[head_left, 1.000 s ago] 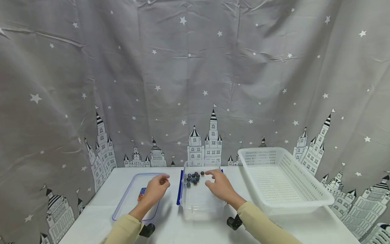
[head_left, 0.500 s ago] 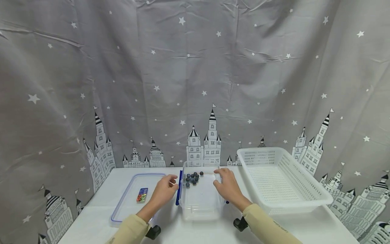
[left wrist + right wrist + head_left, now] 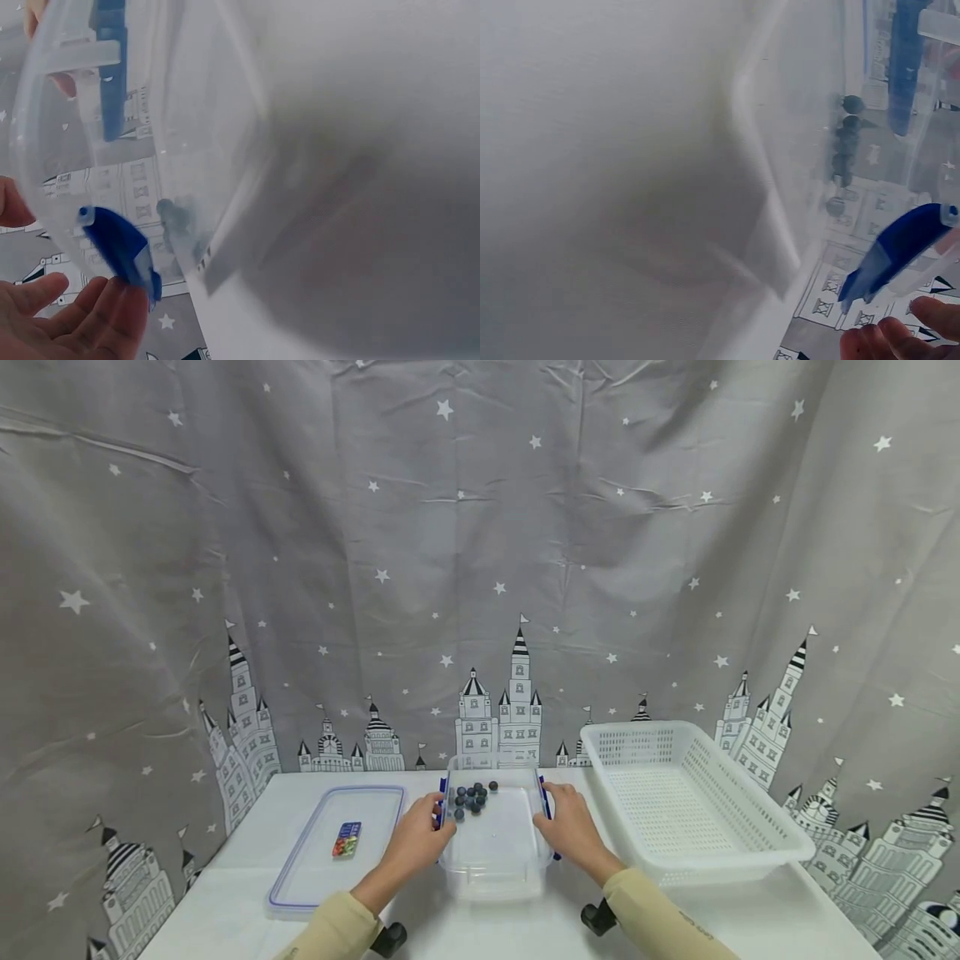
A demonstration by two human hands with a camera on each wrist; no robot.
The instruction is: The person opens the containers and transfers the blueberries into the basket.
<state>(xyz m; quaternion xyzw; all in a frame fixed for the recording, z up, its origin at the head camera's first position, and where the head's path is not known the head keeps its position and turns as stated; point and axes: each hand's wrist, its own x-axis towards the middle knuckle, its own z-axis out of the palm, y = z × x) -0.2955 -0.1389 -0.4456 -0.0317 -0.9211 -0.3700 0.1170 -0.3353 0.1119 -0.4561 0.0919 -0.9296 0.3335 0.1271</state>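
A clear plastic food box (image 3: 497, 881) with blue side latches stands in the middle of the white table. Several blueberries (image 3: 477, 799) lie at its far left inside. My left hand (image 3: 414, 842) is at the box's left side, thumb by the rim; in the left wrist view its fingertips touch the lower end of a blue latch (image 3: 120, 246). On the opposite side is my right hand (image 3: 573, 828), thumb at the rim. The right wrist view shows its fingers (image 3: 889, 339) loosely bent just below the other blue latch (image 3: 897, 251), with a small gap.
A clear lid (image 3: 307, 868) with a blue-violet edge lies on the table at the left, bearing a colourful label (image 3: 347, 841). At the right stands a white perforated basket (image 3: 735, 867). Behind the table hangs a grey curtain (image 3: 390, 527) with stars and castles.
My right hand has drawn back from over the blueberries to the box's right side. My left hand has moved right, from above the lid to the box's left side.
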